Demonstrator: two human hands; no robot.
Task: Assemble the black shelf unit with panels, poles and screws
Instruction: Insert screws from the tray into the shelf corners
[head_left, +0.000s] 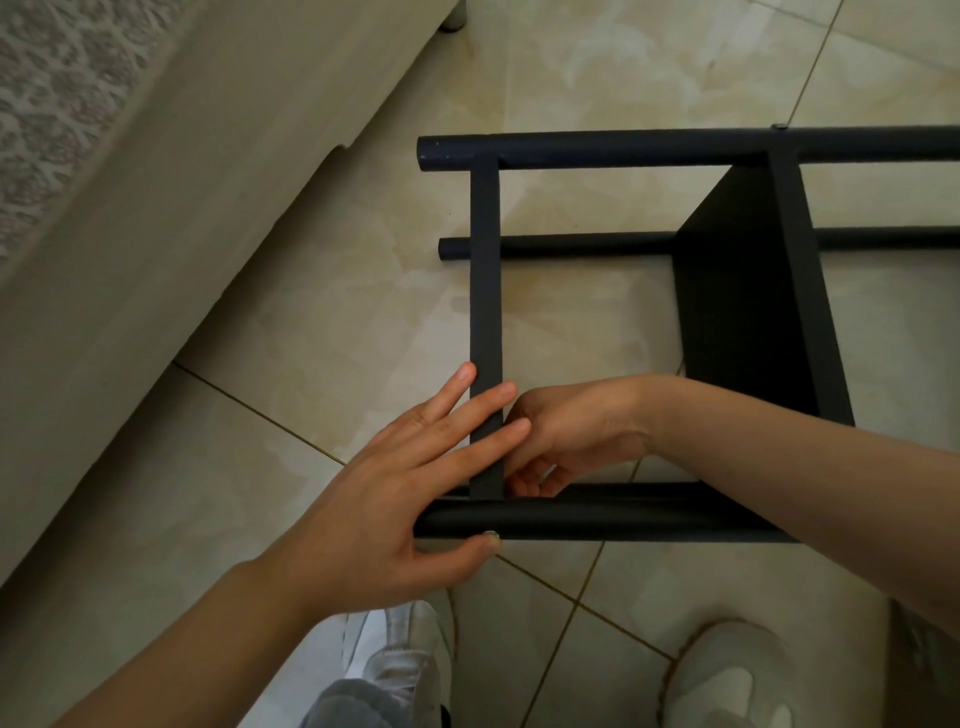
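The black shelf unit lies on its side on the tiled floor. Its end panel (485, 270) spans from the far pole (623, 148) to the near pole (597, 519). A wider shelf panel (743, 291) stands further right. My left hand (395, 499) rests with straight fingers across the end panel, and its thumb touches a screw head (491, 534) on the near pole. My right hand (571, 431) reaches inside the frame, its fingers curled against the end panel's inner side at the corner. Its thumb is hidden.
A third pole (571, 247) lies lower, near the floor. Another screw head (778, 126) shows on the far pole. A beige sofa base (156, 208) with a leg (454, 15) runs along the left. My two white shoes (400, 654) (727, 670) stand just before the near pole.
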